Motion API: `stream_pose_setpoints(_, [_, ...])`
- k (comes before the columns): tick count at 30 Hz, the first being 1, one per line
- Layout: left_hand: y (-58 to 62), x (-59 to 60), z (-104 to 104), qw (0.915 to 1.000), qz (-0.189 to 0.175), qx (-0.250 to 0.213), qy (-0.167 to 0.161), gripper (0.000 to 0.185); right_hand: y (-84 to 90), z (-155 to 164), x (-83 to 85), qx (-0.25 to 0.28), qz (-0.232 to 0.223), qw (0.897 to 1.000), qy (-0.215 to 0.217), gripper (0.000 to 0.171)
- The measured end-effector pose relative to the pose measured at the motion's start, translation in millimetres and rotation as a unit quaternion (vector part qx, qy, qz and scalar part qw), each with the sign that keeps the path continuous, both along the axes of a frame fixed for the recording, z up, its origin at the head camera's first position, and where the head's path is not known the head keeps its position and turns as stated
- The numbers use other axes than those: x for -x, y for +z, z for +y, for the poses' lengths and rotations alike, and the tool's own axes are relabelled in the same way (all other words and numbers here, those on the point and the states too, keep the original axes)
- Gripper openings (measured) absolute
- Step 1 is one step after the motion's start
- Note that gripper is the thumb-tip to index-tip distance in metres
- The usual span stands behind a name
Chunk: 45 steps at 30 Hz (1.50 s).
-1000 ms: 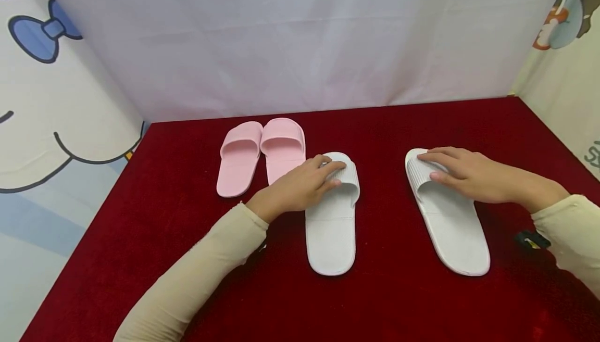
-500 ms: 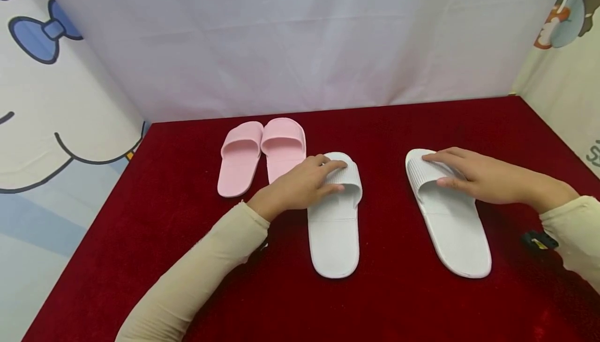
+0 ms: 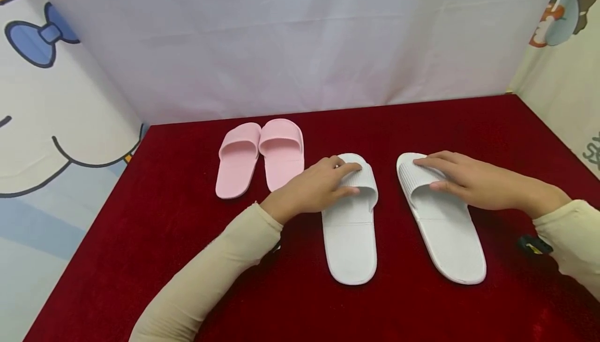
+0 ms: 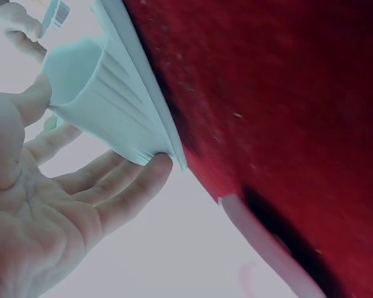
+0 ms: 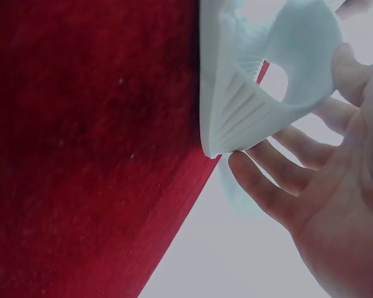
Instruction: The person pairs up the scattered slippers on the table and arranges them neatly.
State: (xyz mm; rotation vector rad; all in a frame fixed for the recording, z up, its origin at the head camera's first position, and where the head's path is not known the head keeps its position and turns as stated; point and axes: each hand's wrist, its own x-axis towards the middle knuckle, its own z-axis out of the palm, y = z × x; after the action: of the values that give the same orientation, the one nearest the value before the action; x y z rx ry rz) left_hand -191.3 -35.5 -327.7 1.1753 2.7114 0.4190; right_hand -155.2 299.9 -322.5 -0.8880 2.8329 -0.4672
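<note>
Two white slippers lie toes-away on the red cloth (image 3: 187,258). My left hand (image 3: 323,186) lies over the ribbed strap of the left white slipper (image 3: 351,248), fingers straight on top and thumb at the strap's opening. My right hand (image 3: 461,178) rests the same way on the strap of the right white slipper (image 3: 450,238). In the left wrist view the left hand (image 4: 43,205) has straight fingers along the strap (image 4: 118,105). The right wrist view shows the right hand (image 5: 336,205) spread against the other strap (image 5: 255,105). A narrow gap separates the two slippers.
A pair of pink slippers (image 3: 260,154) sits side by side at the back left, close to my left hand. A white backdrop (image 3: 300,45) closes the far edge, with cartoon panels at both sides. A small black thing (image 3: 532,244) lies by my right sleeve.
Both white slippers have slid toward each other under my hands: the left one to the right, the right one slightly to the left. The pink pair has stayed put.
</note>
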Motion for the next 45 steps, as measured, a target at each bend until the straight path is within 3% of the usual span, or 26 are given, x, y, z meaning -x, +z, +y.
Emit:
stream_pose_setpoints(10, [1.0, -3.7, 15, 0.9997, 0.009, 0.023, -0.002, 0.053, 0.3, -10, 1.0, -0.005, 0.017, 1.0, 0.005, 0.054])
stream_pose_setpoints(24, [-3.8, -3.6, 12, 0.9994, 0.026, 0.022, 0.002, 0.052, -3.5, -31, 7.6, -0.014, 0.027, 0.999, 0.018, 0.053])
stream_pose_setpoints(36, [-7.9, -8.1, 15, 0.9982, 0.044, 0.041, 0.008, 0.055, -8.1, -35, 3.1, -0.008, 0.031, 0.999, 0.011, 0.053])
stream_pose_setpoints(45, [-9.0, -8.8, 17, 0.9987, 0.042, 0.024, 0.013, 0.056, -4.8, -35, -0.5, -0.013, 0.023, 1.0, 0.004, 0.052])
